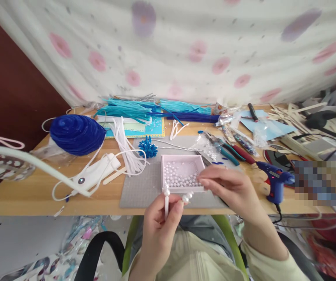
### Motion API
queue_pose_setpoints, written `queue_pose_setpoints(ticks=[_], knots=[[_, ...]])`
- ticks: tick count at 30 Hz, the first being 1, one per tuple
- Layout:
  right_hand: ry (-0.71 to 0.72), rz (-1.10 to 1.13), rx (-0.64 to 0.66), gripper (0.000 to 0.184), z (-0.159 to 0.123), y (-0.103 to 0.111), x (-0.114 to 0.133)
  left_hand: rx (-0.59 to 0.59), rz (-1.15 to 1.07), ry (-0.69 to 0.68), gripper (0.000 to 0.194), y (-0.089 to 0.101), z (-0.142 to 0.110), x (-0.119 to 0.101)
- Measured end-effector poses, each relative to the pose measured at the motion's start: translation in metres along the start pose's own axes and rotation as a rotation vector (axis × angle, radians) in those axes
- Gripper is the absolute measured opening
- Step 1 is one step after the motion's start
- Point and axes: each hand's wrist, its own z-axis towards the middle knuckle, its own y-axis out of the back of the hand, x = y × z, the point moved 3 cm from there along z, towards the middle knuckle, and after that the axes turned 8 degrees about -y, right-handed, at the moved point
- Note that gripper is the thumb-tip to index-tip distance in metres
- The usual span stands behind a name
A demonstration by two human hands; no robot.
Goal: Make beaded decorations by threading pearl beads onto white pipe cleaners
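My left hand (162, 222) is closed on a white pipe cleaner (166, 207) strung with several pearl beads (186, 197). Two beaded tips stick up from the grip, one on each side of the thumb and fingers. At the right edge of a small pink box (182, 189), my right hand (229, 187) has its thumb and fingertips pinched together. Whatever lies between those fingertips is too small to make out. Loose white pearl beads (175, 177) cover much of the box floor. The box stands on a grey cutting mat (141, 191) in front of me.
Left stand a blue bundle (77, 134) and a white corded device (98, 173). White pipe cleaners (125, 148) and a blue tufted piece (148, 148) lie near the box. Right are pliers (229, 152) and a blue glue gun (274, 177). Turquoise pipe cleaners (127, 110) lie behind.
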Motion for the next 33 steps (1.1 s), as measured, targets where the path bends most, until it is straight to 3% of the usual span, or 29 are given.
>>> queue_pose_setpoints(ticks=[3,9,19,33], knots=[[0.008,0.262,-0.133,0.006,-0.024,-0.002,0.009,0.013,0.068,-0.011,0.048,-0.004,-0.005,-0.004],[0.031,0.398,-0.128,0.011,-0.033,-0.007,0.018,0.063,0.138,-0.035,0.046,-0.01,-0.012,-0.01],[0.054,0.482,-0.085,0.01,-0.036,-0.006,0.018,0.111,0.155,-0.016,0.045,-0.012,-0.014,-0.015],[0.089,0.401,-0.048,0.015,-0.033,-0.007,0.021,0.131,0.175,-0.005,0.043,-0.007,-0.012,-0.012]])
